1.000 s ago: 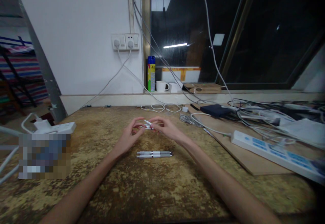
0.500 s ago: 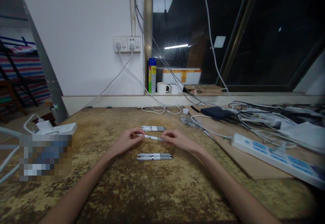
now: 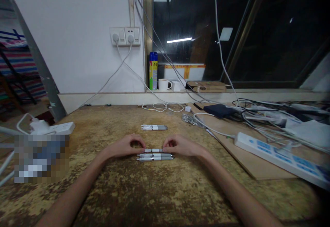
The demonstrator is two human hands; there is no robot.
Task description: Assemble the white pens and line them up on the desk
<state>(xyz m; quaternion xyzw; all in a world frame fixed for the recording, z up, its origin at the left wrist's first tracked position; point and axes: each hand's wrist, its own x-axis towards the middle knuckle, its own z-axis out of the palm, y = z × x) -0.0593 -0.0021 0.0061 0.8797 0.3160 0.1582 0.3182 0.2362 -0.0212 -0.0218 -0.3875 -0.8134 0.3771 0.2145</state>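
Observation:
A white and grey pen (image 3: 153,150) lies crosswise between my hands. My left hand (image 3: 131,145) pinches its left end, and my right hand (image 3: 176,145) pinches its right end. Right below it, on the near side, a pair of similar pens (image 3: 155,157) lies side by side on the worn wooden table (image 3: 144,196). Farther back, beyond my fingers, another small group of pens (image 3: 154,127) rests parallel to them.
A white power strip (image 3: 278,158) and tangled cables (image 3: 260,117) lie on brown board (image 3: 247,161) at right. Another power strip (image 3: 63,128) sits at left. A spray can (image 3: 153,70), white mug (image 3: 164,84) and flattened cardboard (image 3: 207,86) stand along the sill.
Both hands have brought the held pen nearer to me, from close to the far group down beside the near pair. It now lies level instead of slanted. The camera view has shifted slightly.

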